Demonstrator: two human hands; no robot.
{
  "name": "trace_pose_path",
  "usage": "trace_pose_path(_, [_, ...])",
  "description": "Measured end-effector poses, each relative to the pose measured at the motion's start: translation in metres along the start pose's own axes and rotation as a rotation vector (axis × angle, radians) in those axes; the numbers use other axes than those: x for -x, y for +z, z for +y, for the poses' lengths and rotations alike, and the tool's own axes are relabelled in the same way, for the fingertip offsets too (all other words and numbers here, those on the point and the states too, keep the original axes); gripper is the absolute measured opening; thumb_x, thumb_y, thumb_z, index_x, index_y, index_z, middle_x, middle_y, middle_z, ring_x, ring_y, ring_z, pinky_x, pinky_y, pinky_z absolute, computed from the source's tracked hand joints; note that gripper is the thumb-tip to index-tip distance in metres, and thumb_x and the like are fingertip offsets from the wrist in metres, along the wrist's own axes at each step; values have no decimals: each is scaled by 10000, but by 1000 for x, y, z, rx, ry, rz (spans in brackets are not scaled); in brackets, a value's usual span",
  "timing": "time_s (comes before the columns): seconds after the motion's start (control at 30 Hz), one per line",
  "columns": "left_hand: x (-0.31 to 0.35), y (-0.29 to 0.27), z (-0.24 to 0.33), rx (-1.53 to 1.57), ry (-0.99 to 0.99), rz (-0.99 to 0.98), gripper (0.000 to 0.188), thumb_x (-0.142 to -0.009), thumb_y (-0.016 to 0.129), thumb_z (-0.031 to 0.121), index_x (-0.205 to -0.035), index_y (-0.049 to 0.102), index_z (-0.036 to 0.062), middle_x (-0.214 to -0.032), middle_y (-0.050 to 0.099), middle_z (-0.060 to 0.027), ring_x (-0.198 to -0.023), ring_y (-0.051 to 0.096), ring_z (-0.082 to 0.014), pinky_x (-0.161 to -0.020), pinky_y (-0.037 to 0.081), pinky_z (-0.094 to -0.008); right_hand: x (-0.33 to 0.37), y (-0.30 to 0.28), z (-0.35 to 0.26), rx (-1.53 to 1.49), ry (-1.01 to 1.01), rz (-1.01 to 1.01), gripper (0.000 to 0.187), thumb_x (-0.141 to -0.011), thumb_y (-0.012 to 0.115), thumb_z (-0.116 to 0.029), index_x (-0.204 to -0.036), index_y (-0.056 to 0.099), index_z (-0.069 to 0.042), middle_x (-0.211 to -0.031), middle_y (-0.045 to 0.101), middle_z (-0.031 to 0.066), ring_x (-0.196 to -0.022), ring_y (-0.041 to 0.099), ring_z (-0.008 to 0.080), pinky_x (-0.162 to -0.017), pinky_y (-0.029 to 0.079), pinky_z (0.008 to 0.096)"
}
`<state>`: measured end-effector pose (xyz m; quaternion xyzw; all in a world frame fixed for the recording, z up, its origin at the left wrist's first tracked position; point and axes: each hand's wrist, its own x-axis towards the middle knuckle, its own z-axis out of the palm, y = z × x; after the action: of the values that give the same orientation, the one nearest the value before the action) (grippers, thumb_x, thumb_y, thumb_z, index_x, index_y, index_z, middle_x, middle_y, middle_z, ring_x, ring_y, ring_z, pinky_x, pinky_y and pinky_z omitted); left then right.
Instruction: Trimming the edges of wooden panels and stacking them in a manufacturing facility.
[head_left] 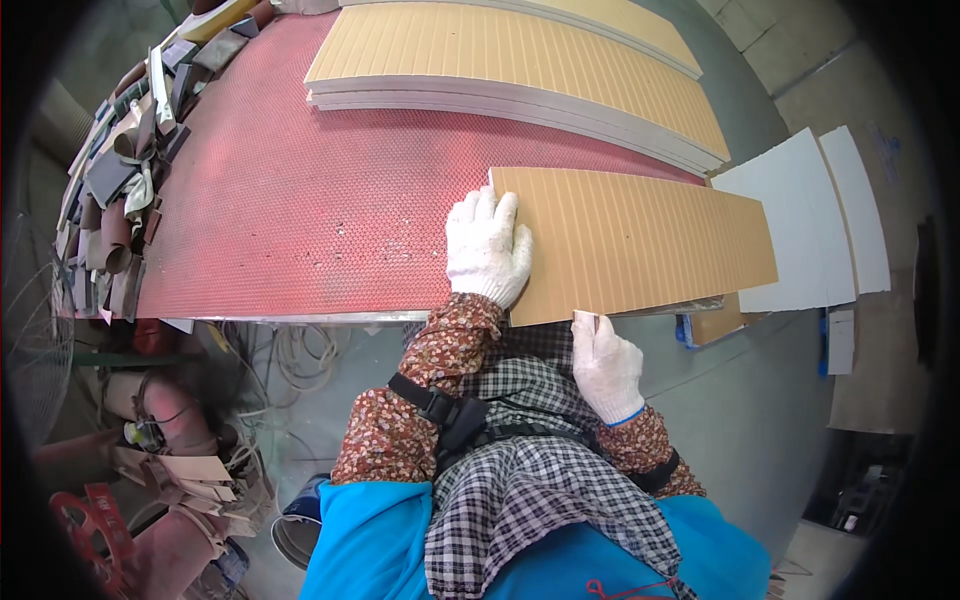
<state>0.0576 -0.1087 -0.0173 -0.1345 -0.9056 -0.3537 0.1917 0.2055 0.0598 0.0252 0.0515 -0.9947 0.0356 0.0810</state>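
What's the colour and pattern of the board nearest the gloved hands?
The board is tan with paler stripes, best seen in the head view.

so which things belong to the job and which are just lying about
Likely the job's:
ribbed tan board, left hand at one end, right hand at near edge
stacked boards
red tabletop

Seemingly lying about:
coiled hose or cable
bucket
mixed scraps, perhaps

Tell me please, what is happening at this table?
Someone's gloved left hand lies at the left end of a tan board on a red table. The right hand pinches a small pale piece near the board's front edge. More boards are stacked farther back, and scraps are piled along the table's left side.
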Motion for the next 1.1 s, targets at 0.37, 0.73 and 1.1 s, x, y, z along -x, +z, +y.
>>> trace_pose_path(0.37, [0,0,-2,15,17,14,445,-886,662,163,-1296,601,2,-1300,595,-204,-1266,527,-401,-1114,390,-522,-1,-5,-6,60,-28,-120,242,-1056,552,-229,-1191,654,-55,-876,656,122,-584,690,286,-493,547,421])
trace_pose_path(0.73, [-2,-3,2,37,24,50,445,-851,679,110,-1273,608,-13,-1265,599,-210,-1203,554,-387,-1065,420,-507,-143,14,14,122,-51,-244,278,-1056,439,-235,-1160,617,-50,-994,695,164,-804,740,369,-640,595,514])
trace_pose_path(1.1, [-5,-3,5,42,23,75,420,-845,673,99,-1246,624,-14,-1243,613,-199,-1191,564,-385,-1056,424,-507,-293,84,66,108,-184,-233,375,-1064,396,-237,-1070,695,-11,-1099,719,232,-1025,718,410,-839,610,529])
